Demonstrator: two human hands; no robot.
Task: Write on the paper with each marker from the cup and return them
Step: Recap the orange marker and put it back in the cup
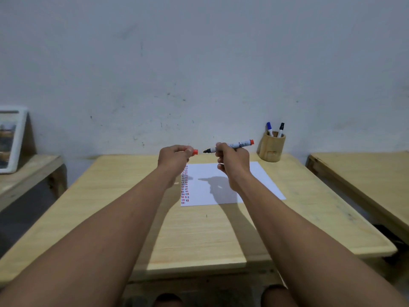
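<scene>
My right hand (231, 159) holds a red marker (240, 144) level above the white paper (254, 185), its uncapped dark tip pointing left. My left hand (174, 156) is closed on the marker's red cap (195, 152), a short gap from the tip. The paper lies on the wooden table (110, 218) and bears a column of small red, blue and black strokes (185, 185) down its left edge. A wooden cup (271, 149) at the table's back right holds a blue marker (269, 128) and a black marker (281, 129), both upright.
A second wooden table (365, 178) stands to the right, across a narrow gap. A lower wooden shelf (26, 173) on the left carries a white-framed picture (10, 138). A marked grey wall runs behind the table. My knees show at the bottom edge.
</scene>
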